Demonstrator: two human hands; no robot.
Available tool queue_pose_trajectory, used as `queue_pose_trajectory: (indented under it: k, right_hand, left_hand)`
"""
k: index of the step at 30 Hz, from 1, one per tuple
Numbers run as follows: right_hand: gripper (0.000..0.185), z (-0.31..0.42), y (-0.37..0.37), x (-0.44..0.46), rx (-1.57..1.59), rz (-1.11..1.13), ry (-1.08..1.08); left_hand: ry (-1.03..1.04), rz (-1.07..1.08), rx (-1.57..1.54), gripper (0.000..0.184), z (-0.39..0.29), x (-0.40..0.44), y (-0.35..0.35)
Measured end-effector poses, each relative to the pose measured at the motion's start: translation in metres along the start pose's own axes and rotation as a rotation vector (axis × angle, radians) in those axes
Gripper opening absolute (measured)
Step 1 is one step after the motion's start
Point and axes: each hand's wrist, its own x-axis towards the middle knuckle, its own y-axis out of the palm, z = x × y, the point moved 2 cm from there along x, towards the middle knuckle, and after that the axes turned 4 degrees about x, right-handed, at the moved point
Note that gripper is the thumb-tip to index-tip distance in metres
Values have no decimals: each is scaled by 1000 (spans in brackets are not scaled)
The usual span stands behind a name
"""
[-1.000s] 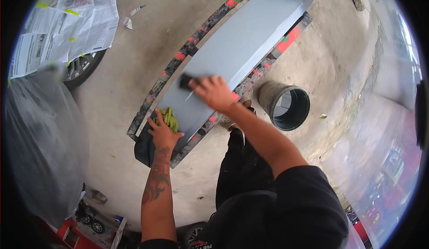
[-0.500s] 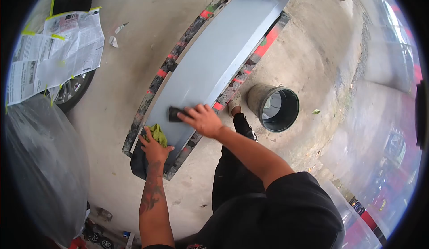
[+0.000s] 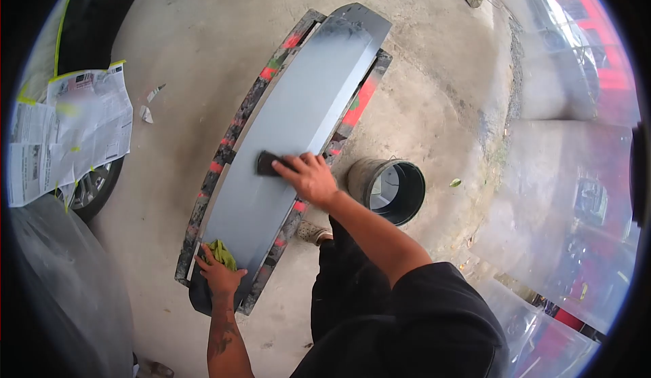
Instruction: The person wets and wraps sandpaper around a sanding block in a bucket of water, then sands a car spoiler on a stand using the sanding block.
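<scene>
Right hand (image 3: 312,178) grasps the block (image 3: 269,163) atop the panel (image 3: 291,103), left hand (image 3: 222,276) splayed over the cloth (image 3: 222,254) at its near end, and here's the danger: lean too hard there and the panel could slide or tip on its frame (image 3: 361,100)!

Taped paper (image 3: 88,123) partly hides a wheel (image 3: 91,186); a leaf (image 3: 455,182) lies on concrete (image 3: 434,120).
</scene>
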Motion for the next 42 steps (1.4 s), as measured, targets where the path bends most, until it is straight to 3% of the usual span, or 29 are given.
queue_pose_trajectory:
  k: [3, 5, 8, 11, 14, 17, 19, 22, 24, 26, 28, 32, 35, 39, 42]
  right_hand:
    - [48, -105, -27, 52, -115, -135, 276]
    - [54, -157, -43, 86, -206, -137, 464]
    - [56, -131, -34, 79, -155, -200, 532]
    - [58, -78, -22, 39, -52, -53, 332]
    - [58, -115, -32, 47, -105, -55, 169]
    - [52, -229, -47, 97, -283, -173, 363]
    - [47, -282, -73, 137, -314, -106, 543]
    - [52, -274, -74, 144, -242, -152, 676]
    - [60, -235, -57, 115, -157, -152, 583]
    - [66, -190, -49, 88, -144, -142, 349]
    - [64, -207, -58, 92, -150, -72, 252]
    - [51, -325, -76, 154, -319, -151, 482]
    - [49, -317, -71, 161, -303, -210, 616]
    - [58, -212, -53, 99, -159, -110, 361]
    - [58, -230, -66, 106, -193, -24, 236]
  left_hand:
    - [3, 26, -37, 151, -7, 2, -4]
    - [19, -27, -16, 158, 9, 8, 10]
    - [5, -59, -63, 161, 9, 9, 12]
    - [-143, 12, -270, 163, 3, 16, 3]
    - [-213, -21, -331, 163, 8, 23, 11]
    - [-185, -59, -265, 163, 16, 29, 21]
    - [-175, -72, -239, 164, 14, 30, 19]
    - [-189, -51, -254, 165, 12, 25, 14]
    - [-224, -28, -281, 165, 2, 26, 7]
    - [-278, 23, -287, 165, -7, 22, -4]
    - [-238, -10, -239, 165, 5, 24, 6]
    - [-227, -25, -221, 164, 12, 26, 14]
    - [-221, -18, -235, 164, 8, 25, 9]
    - [-239, -4, -249, 163, 1, 26, 2]
    - [-226, -12, -233, 163, 4, 25, 2]
